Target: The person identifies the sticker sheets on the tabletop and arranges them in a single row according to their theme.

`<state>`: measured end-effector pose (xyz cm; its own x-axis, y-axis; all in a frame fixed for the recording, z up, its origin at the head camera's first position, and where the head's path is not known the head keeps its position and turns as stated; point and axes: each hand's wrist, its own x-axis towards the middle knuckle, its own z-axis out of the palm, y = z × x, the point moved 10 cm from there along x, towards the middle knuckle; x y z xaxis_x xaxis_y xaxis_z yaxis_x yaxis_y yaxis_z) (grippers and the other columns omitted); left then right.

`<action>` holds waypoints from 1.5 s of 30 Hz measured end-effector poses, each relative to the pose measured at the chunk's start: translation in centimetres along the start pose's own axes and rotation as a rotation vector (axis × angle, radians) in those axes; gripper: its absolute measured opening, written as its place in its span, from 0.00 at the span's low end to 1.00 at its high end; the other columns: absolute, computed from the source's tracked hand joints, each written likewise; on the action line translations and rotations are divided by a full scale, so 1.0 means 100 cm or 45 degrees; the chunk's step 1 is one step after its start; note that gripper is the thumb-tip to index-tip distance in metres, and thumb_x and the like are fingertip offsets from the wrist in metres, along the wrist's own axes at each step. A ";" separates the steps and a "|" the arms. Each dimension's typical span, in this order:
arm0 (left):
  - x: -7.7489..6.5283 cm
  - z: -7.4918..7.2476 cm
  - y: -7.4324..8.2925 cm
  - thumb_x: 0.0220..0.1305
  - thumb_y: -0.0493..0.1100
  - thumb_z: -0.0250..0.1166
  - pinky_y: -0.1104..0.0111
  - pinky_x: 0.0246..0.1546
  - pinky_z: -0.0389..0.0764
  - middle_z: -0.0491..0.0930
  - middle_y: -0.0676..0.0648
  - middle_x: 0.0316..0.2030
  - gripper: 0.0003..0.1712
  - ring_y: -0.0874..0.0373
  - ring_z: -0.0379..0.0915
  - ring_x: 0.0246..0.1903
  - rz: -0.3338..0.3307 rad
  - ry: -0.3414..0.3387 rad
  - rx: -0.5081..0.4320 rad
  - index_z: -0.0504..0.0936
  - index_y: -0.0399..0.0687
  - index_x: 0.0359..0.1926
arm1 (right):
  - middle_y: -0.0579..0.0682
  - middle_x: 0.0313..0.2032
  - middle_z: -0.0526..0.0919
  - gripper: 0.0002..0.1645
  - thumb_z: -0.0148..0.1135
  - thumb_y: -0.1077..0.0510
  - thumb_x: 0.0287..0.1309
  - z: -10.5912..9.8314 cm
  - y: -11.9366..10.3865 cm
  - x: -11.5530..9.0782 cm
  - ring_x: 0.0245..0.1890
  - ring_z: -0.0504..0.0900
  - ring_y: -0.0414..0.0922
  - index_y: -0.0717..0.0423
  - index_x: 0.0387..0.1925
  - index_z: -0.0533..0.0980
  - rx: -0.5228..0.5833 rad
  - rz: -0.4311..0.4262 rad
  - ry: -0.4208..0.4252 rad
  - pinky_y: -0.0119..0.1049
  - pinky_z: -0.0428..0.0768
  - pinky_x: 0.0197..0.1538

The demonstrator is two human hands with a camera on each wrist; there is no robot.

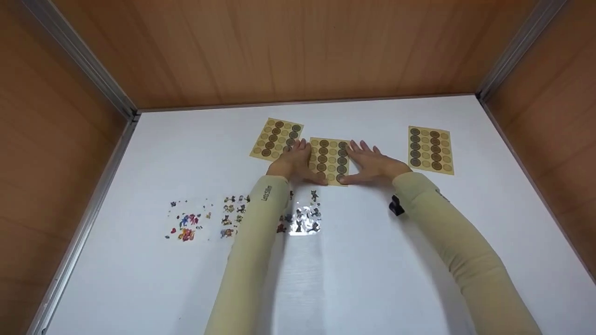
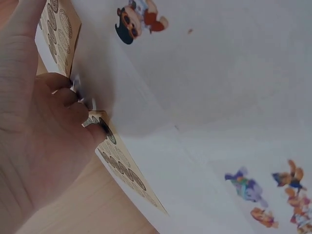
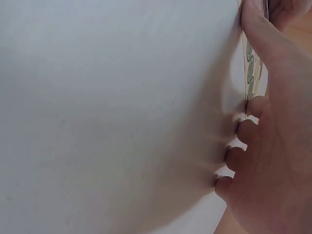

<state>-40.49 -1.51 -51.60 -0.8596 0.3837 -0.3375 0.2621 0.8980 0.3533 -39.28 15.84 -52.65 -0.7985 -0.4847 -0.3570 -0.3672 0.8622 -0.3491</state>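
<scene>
A tan sheet of round stickers (image 1: 332,160) lies on the white table between both hands. My left hand (image 1: 296,162) is at its left edge, thumb on the near edge, fingers stretched away from me. At the right edge my right hand (image 1: 373,164) touches the sheet with its thumb at the near corner and a fingertip farther up. In the right wrist view the fingertips of the right hand (image 3: 285,151) rest against the tabletop. A second tan sticker sheet (image 1: 274,135) lies tilted beside the left fingers, its near corner partly hidden.
To the right lies a third tan sticker sheet (image 1: 430,150). Nearer me are clear sheets of colourful character stickers (image 1: 187,223), partly covered by the left sleeve (image 1: 260,232). A small black object (image 1: 396,205) shows by the right sleeve. Wooden panels (image 1: 298,51) enclose the table.
</scene>
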 end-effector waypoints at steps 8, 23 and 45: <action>-0.002 0.000 0.004 0.44 0.75 0.74 0.49 0.76 0.41 0.38 0.40 0.80 0.77 0.44 0.31 0.79 0.018 0.031 0.036 0.43 0.43 0.81 | 0.57 0.80 0.33 0.70 0.59 0.21 0.56 0.003 0.002 0.001 0.79 0.30 0.58 0.54 0.81 0.38 0.009 0.014 0.019 0.58 0.33 0.77; -0.002 -0.002 0.006 0.44 0.74 0.75 0.49 0.76 0.45 0.39 0.42 0.80 0.76 0.41 0.34 0.78 -0.060 0.018 0.044 0.44 0.46 0.81 | 0.58 0.80 0.34 0.69 0.59 0.22 0.57 0.000 0.001 0.000 0.78 0.31 0.59 0.55 0.81 0.39 0.005 -0.003 0.022 0.58 0.33 0.77; -0.003 -0.004 0.004 0.44 0.73 0.75 0.51 0.77 0.44 0.41 0.42 0.80 0.75 0.45 0.35 0.79 -0.086 0.025 0.064 0.46 0.45 0.81 | 0.56 0.80 0.33 0.69 0.61 0.23 0.57 -0.001 -0.002 0.000 0.78 0.30 0.58 0.53 0.81 0.39 0.048 0.000 0.026 0.58 0.33 0.77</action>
<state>-40.29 -1.33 -50.99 -0.8844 0.3182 -0.3414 0.2249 0.9315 0.2858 -39.24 15.69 -52.50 -0.8080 -0.4815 -0.3395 -0.3494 0.8556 -0.3818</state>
